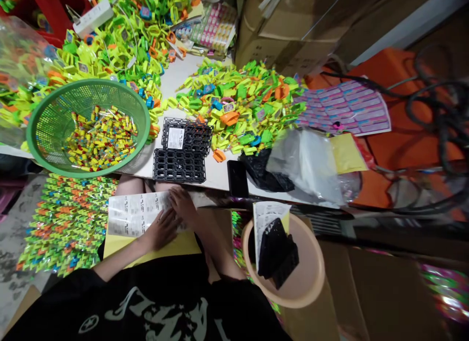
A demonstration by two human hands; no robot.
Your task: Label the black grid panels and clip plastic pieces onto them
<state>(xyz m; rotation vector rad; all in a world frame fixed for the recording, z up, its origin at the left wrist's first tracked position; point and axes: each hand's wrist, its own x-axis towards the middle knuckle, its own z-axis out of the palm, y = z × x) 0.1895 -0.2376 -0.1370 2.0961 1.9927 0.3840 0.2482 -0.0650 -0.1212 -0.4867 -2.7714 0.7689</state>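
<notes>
On my lap lies a white sheet of printed labels point(128, 215) over a yellow backing sheet point(120, 248). My left hand point(161, 228) rests on its right part, fingers closed together at the sheet. Just beyond, my right hand point(182, 204) is curled at the sheet's upper right corner, touching or almost touching the left. The fingertips are partly hidden, so any loose label between them cannot be made out. On the table edge in front are two black plastic grid trays, a nearer tray point(179, 166) and a farther tray point(196, 136) bearing a white label point(176, 138).
A green basket point(36, 136) holds small yellow pieces. Piles of colourful plastic toy watches point(249, 96) cover the table point(172, 79). A phone point(237, 179) and plastic bags point(308, 160) lie right. Below, a round tub point(311, 263) holds black trays point(274, 248). Bagged toys point(69, 223) lie left.
</notes>
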